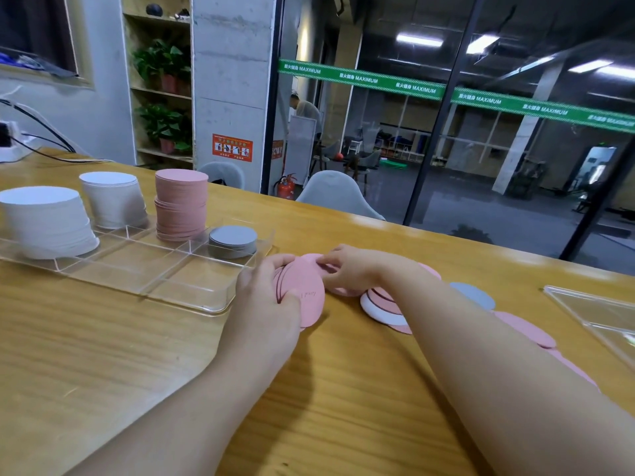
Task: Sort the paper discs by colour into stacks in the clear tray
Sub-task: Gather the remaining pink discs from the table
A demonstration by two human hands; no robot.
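I have a small bunch of pink discs (307,290) in my hands, just off the near right corner of the clear tray (192,297). My left hand (266,297) is curled round the bunch from the left, with my thumb on the top disc. My right hand (347,269) pinches the far edge of the top pink disc with its fingertips.

More loose discs (385,305) lie on the wooden table (103,355) under and beside my right arm. I can see pink ones, a white one and a grey one (476,295) there, some lying on top of each other.

In the tray, four stacks stand along the far row. From the left there is a wide white stack (48,221), then another white stack (113,199), then a tall pink stack (180,204), then a short grey stack (233,241) at the right end. The near boxes of the tray hold no discs.

At the far right edge of the table lies another clear plastic piece (601,314); I cannot tell what it is. Grey chairs (338,194) stand behind the table, by a glass wall.
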